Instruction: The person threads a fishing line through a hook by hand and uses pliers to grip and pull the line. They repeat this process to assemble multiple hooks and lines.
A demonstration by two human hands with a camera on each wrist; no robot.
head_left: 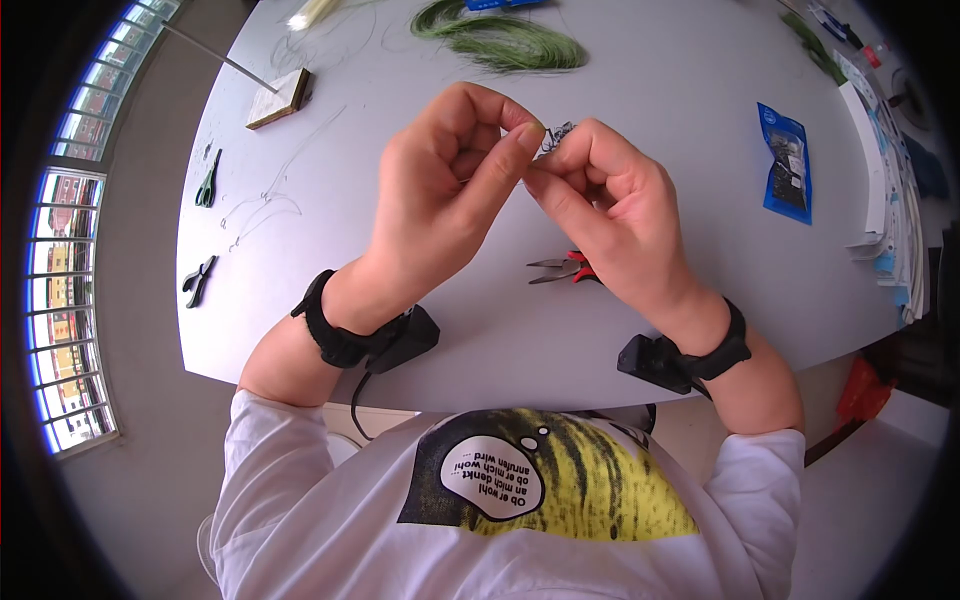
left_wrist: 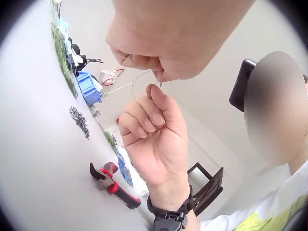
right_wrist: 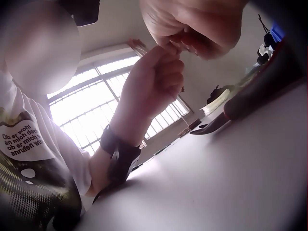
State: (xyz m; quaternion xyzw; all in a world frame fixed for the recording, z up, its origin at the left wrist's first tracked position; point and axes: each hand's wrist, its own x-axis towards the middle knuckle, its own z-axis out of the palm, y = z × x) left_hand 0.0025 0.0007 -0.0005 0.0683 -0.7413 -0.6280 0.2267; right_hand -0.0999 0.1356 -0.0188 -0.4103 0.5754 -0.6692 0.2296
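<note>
My left hand [head_left: 440,190] and right hand [head_left: 615,210] meet above the table, fingertips almost together. Between them a thin wire-like strand [left_wrist: 133,89] bows out in a loop, seen in the left wrist view. The left thumb and index finger pinch it at the top; the right thumb and index finger pinch it just below. Its ends are hidden by the fingers. Beyond the fingertips lies a small heap of dark bits [left_wrist: 79,122] on the table. Red-and-black pliers [head_left: 570,267] rest beside the right hand, their grey jaws pointing left and handles partly covered by it.
A bundle of green strands [head_left: 500,45] lies at the back. To the left are a wooden block [head_left: 278,100] with a rod, green-handled snips [head_left: 209,180], a black-handled tool [head_left: 199,282] and loose strands. At right lies a blue packet [head_left: 786,165], near white packs [head_left: 885,180].
</note>
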